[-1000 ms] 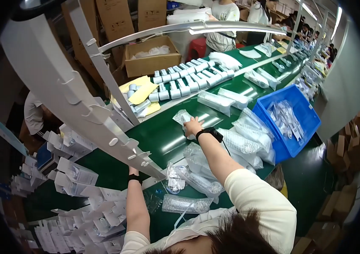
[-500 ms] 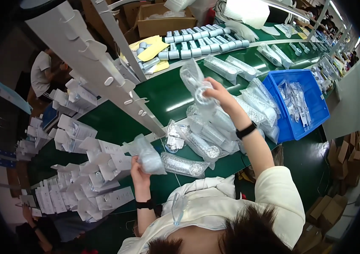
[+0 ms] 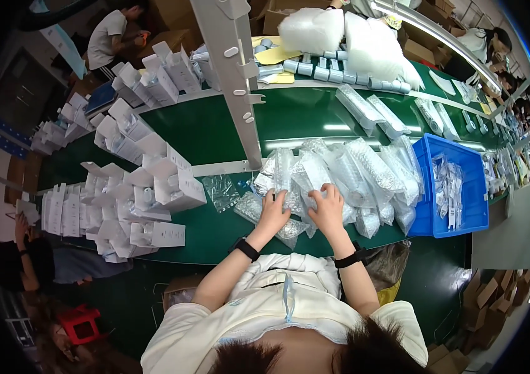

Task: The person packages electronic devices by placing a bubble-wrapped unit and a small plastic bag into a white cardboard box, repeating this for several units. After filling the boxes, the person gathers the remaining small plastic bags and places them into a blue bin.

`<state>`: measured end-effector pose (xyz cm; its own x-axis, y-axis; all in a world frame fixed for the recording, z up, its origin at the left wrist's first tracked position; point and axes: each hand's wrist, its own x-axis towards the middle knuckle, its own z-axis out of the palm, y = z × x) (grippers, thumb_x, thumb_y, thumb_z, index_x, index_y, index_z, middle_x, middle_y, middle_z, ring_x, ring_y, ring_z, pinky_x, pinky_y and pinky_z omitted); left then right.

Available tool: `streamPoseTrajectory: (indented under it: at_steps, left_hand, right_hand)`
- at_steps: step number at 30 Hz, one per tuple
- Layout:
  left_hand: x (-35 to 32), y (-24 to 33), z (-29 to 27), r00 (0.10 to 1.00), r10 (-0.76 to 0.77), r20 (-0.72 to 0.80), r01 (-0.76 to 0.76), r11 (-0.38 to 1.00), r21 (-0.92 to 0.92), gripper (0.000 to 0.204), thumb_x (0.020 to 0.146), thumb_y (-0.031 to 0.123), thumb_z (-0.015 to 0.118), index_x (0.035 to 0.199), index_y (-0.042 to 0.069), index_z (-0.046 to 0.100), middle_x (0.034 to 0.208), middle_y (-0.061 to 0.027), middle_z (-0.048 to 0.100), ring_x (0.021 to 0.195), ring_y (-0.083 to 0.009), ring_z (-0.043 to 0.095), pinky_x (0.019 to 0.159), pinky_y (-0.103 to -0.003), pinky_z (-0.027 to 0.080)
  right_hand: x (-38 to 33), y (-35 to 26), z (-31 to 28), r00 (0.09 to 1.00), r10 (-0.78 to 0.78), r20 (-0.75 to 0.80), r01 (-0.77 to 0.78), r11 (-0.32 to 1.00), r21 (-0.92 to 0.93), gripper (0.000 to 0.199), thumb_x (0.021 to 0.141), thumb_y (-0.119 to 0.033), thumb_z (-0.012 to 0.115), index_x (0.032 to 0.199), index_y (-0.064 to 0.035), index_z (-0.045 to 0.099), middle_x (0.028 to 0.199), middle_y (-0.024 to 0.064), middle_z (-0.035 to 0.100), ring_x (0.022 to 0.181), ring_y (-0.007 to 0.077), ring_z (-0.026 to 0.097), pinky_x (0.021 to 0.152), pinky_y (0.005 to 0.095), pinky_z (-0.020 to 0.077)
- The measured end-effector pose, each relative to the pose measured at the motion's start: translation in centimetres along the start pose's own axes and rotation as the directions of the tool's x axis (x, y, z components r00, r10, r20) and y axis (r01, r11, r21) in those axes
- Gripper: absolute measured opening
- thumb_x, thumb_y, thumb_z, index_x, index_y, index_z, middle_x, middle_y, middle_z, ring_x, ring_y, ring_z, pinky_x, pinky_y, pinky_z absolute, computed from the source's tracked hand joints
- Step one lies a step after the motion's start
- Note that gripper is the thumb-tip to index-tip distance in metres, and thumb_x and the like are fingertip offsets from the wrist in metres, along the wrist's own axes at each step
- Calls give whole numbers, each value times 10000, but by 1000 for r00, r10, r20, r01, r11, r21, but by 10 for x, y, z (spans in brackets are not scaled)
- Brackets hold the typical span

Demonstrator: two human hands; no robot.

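My left hand (image 3: 273, 210) and my right hand (image 3: 327, 207) rest side by side on a clear bubble-wrap pouch (image 3: 297, 198) at the near edge of a pile of such pouches (image 3: 358, 165). Fingers of both hands curl onto the pouch. Each wrist carries a black band. The pile lies on the green table (image 3: 215, 128), between a grey upright post (image 3: 235, 81) and a blue bin (image 3: 419, 209). One flat pouch (image 3: 220, 189) lies apart, left of my left hand.
Several open white cartons (image 3: 152, 187) crowd the table's left part. Grey cylinders (image 3: 333, 71) and white foam bags (image 3: 340, 31) stand at the back. The blue bin holds small clear packets (image 3: 449, 187). Other people sit at top left (image 3: 110, 34) and lower left (image 3: 24, 252); a red stool (image 3: 81, 321).
My right hand came down from holding a pouch up over the table; my left hand moved right from the cartons. Both now meet on the pile, and the view has tilted.
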<state>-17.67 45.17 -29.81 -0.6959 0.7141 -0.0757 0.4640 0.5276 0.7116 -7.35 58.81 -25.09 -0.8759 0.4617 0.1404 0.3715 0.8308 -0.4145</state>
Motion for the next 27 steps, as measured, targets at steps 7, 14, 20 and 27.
streamPoseTrajectory:
  at_steps: [7, 14, 20, 27]
  left_hand:
    - [-61, -41, -18, 899, -291, -327, 322, 946, 45, 605, 670, 111, 679, 1191, 32, 381, 1204, -230, 292, 1071, -374, 355, 864, -418, 400]
    - [-44, -61, 3, 942, -320, 97, 310, 724, -616, 767, 672, 151, 722, 1288, -3, 293, 1311, -172, 238, 1153, -306, 391, 888, -346, 415]
    - [-12, -65, 11, 997, 13, 74, 10, 950, -311, 806, 637, 114, 735, 1304, -12, 299, 1349, -239, 258, 1215, -343, 342, 951, -349, 361]
    - [20, -22, 10, 995, 35, 97, -19, 987, -160, 750, 633, 47, 722, 1278, -15, 344, 1319, -186, 350, 1209, -291, 353, 997, -335, 287]
  right_hand:
    - [5, -18, -17, 996, -88, 23, 90, 991, -101, 431, 605, -179, 684, 1019, -162, 568, 1186, 141, 389, 1232, 401, 235, 926, 617, 232]
    - [-2, -37, 8, 992, -94, 83, 97, 995, -33, 469, 615, -203, 686, 1062, -144, 558, 1255, 155, 355, 1248, 397, 216, 934, 651, 201]
    - [-26, -46, -11, 996, -61, -61, 71, 980, 187, 372, 657, -143, 647, 1016, -109, 557, 1216, 151, 394, 1227, 375, 271, 955, 568, 251]
    - [-79, 15, -74, 852, 279, -444, -54, 889, 454, 261, 669, -2, 592, 923, -59, 576, 1099, 117, 482, 1154, 332, 391, 927, 419, 342]
